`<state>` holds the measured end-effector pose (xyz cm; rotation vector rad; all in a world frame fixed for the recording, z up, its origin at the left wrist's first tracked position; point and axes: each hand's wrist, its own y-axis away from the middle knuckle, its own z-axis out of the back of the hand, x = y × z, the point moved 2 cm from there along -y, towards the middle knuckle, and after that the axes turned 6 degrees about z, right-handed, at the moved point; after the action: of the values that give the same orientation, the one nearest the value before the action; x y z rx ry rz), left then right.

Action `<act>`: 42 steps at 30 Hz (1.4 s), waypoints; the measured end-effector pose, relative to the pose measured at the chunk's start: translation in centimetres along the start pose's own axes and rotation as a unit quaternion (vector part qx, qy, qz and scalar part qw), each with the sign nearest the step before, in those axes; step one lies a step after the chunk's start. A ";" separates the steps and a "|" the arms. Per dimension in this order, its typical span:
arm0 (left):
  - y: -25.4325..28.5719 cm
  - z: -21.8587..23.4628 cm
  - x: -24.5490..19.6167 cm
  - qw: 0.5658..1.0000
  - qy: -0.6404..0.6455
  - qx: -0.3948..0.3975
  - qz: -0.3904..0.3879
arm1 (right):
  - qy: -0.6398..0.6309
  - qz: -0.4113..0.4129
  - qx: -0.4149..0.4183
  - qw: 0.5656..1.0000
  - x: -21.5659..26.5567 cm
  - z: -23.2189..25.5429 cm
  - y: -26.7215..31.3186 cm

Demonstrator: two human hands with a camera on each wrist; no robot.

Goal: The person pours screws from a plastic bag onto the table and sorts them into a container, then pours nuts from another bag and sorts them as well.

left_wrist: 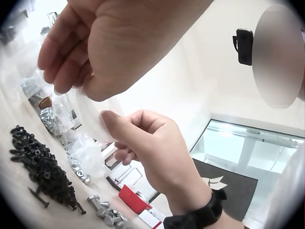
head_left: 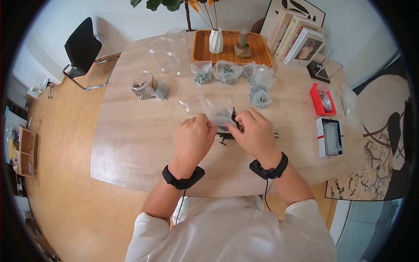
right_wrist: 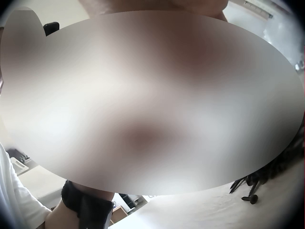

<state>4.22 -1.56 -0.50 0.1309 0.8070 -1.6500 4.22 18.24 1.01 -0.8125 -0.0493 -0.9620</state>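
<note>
Over the table, my left hand (head_left: 190,137) and right hand (head_left: 256,135) pinch a clear plastic bag (head_left: 217,106) between them, thumbs close to its edge. Under the hands lies a heap of black screws (left_wrist: 45,169), partly hidden by them in the head view. A few silver bolts (left_wrist: 106,211) sit beside the heap, to the right of it in the head view. The right wrist view is mostly blurred, showing only a stray black screw (right_wrist: 249,196) near its lower right.
Bags of metal hardware (head_left: 227,72) stand ahead, before a wicker tray (head_left: 266,52). At left are an open clear jar (head_left: 144,89) and a small bag (head_left: 161,91). A red box (head_left: 316,105) and a white box (head_left: 322,150) lie at right; clear cups (head_left: 176,54) stand farther back.
</note>
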 end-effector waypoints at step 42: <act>4.4 1.8 1.1 0.996 0.063 0.055 0.007 | -0.138 -0.016 0.103 0.985 1.1 -1.5 5.6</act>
<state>8.57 -3.55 -1.60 0.3200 0.8066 -1.6852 8.64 18.23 -2.97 -0.7495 -0.3963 -0.8531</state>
